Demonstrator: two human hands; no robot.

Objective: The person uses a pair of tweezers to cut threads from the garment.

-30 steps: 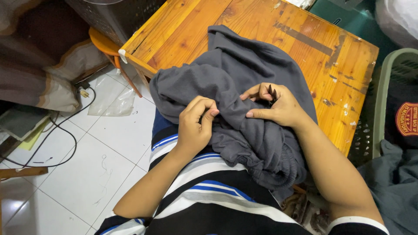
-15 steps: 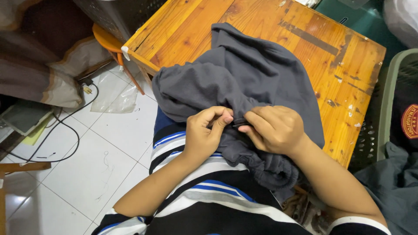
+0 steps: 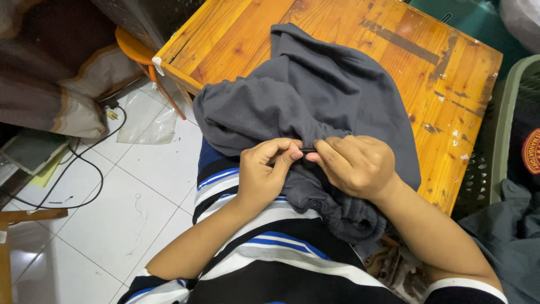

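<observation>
White glossy floor tiles [image 3: 84, 225] carry a black cable [image 3: 84, 169] and a crumpled clear plastic bag [image 3: 147, 121]. A soft grey fleece garment [image 3: 315, 95] lies bunched on the varnished, knotty pine table [image 3: 444, 73], spilling over its near edge. The left hand [image 3: 264, 171] and right hand [image 3: 354, 166] meet there, fingers pinched closed on its gathered hem. A green mesh basket [image 3: 500, 129] stands rightmost.

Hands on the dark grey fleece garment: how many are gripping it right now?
2. The left hand pinches the dark grey fleece garment at its gathered edge; the right hand pinches the same edge directly opposite, fingertips nearly meeting. No other hands visible.
</observation>
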